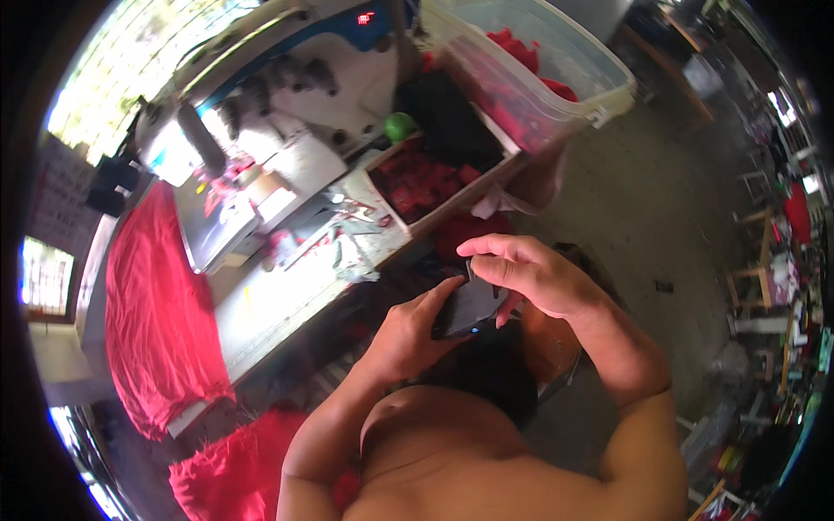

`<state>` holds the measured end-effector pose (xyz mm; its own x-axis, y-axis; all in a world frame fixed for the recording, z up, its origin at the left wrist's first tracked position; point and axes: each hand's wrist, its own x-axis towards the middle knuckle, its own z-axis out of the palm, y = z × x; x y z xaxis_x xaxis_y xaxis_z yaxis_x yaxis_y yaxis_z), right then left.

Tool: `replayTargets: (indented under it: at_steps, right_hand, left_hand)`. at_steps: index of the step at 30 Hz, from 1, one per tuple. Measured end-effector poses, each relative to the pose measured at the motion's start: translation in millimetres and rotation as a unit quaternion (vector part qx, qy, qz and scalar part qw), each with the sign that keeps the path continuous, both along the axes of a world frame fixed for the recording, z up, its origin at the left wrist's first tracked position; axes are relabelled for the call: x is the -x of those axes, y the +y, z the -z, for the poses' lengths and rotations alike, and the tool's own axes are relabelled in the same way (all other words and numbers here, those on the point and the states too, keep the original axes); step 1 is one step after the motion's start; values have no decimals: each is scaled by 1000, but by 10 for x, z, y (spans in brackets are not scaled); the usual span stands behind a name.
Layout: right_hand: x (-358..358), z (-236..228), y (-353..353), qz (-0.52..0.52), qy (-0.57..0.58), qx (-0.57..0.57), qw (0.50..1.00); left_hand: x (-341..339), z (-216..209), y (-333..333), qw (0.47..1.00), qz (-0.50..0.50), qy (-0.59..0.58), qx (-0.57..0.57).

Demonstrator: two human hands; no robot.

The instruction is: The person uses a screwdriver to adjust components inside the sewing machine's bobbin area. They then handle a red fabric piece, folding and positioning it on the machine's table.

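Note:
A small black box-shaped device (pixel 472 306) with a tiny blue light on its lower edge is held in front of my belly, away from the table. My left hand (pixel 413 334) is closed round its left side, thumb along the upper edge. At its upper right, my right hand (pixel 540 276) is bent over the device, thumb and fingers closing on a thin clip-like part (pixel 470 270). The fingers partly cover that part, so its exact shape is hard to make out.
A white and blue sewing machine (pixel 295 95) stands on the worktable (pixel 261 326) at left. Red cloth (pixel 161 313) drapes over its left end; more red cloth (pixel 239 469) lies below. Beyond are a wooden tray (pixel 460 201) of red scraps and a clear plastic bin (pixel 608 91).

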<state>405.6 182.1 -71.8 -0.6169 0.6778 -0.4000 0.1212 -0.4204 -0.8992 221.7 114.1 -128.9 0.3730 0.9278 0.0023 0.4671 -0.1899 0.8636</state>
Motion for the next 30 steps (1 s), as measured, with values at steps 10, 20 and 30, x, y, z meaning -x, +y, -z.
replayTargets:
  at_steps: [10, 20, 30]
  right_hand:
    - [472, 162, -82, 7, -6, -173, 985]
    - [1055, 207, -410, -38, -13, -244, 969]
    - [1813, 16, -522, -144, 55, -319, 935]
  left_hand:
    - [570, -30, -395, 775, -103, -545, 303]
    - [1233, -82, -912, 812, -192, -521, 180]
    - [1263, -178, -1184, 789, -229, -552, 143]
